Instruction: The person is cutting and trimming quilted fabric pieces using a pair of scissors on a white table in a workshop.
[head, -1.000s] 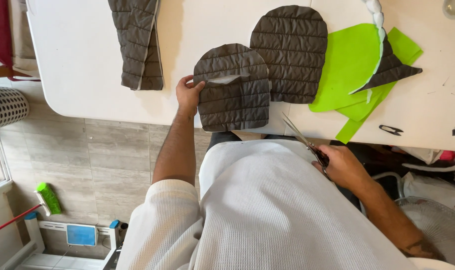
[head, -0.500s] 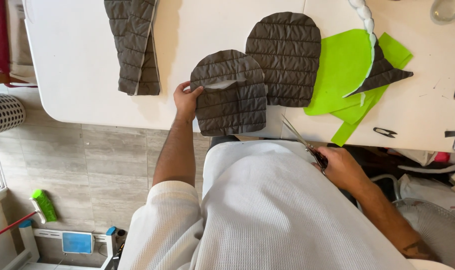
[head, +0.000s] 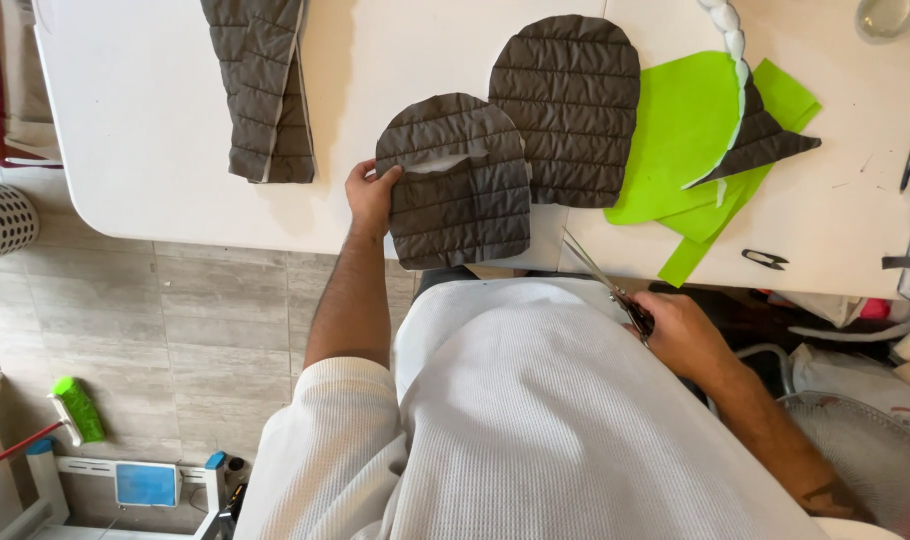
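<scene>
My left hand grips the left edge of a dark grey quilted fabric piece with a rounded top, lying on the white table near its front edge. White lining shows at a gap near the piece's top. My right hand holds a pair of scissors below the table edge, blades pointing up and left toward the table. A second rounded quilted piece lies just behind and to the right.
Bright green paper pattern sheets lie right of the quilted pieces, with a dark pointed fabric scrap on them. A folded quilted strip lies at the back left. Small black snips sit near the front right. Tiled floor lies below.
The view has drifted slightly, so the table sits a little differently in frame. My hands and the quilted piece keep the same places relative to each other.
</scene>
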